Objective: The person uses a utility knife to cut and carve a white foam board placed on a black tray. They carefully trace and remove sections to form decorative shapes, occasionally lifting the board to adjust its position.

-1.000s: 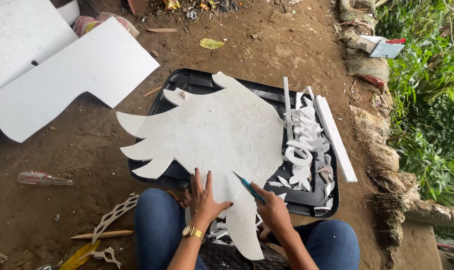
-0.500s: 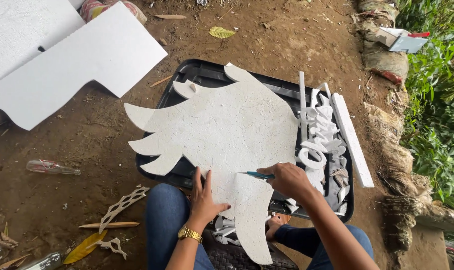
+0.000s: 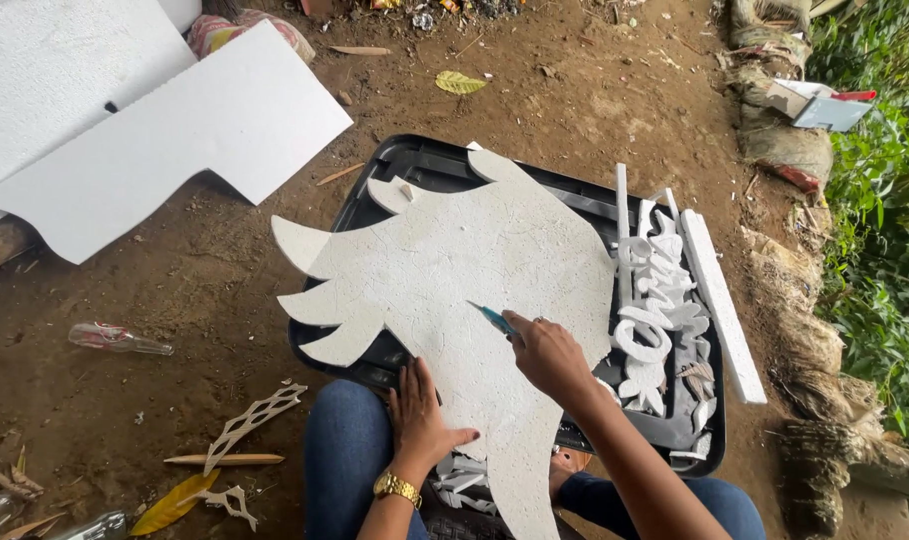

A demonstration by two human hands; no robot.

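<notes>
A large white foam cut-out (image 3: pixel 455 270) with feather-like points lies across a black plastic tray (image 3: pixel 415 165). My right hand (image 3: pixel 550 355) grips a teal-handled knife (image 3: pixel 493 318) whose tip rests on the foam near its middle. Flat on the lower edge of the cut-out, just above my knee, is my left hand (image 3: pixel 420 420), wearing a gold watch, fingers spread and holding nothing.
White foam offcuts and curled letter shapes (image 3: pixel 655 320) fill the tray's right side, with a long strip (image 3: pixel 720 300) along its edge. Big foam sheets (image 3: pixel 155 130) lie at top left. A glass bottle (image 3: pixel 120 340) and foam scraps (image 3: pixel 245 425) sit on the dirt left.
My right hand has carried the knife up onto the foam and toward its middle. The view has shifted slightly; my left hand stays pressed on the cut-out's lower part.
</notes>
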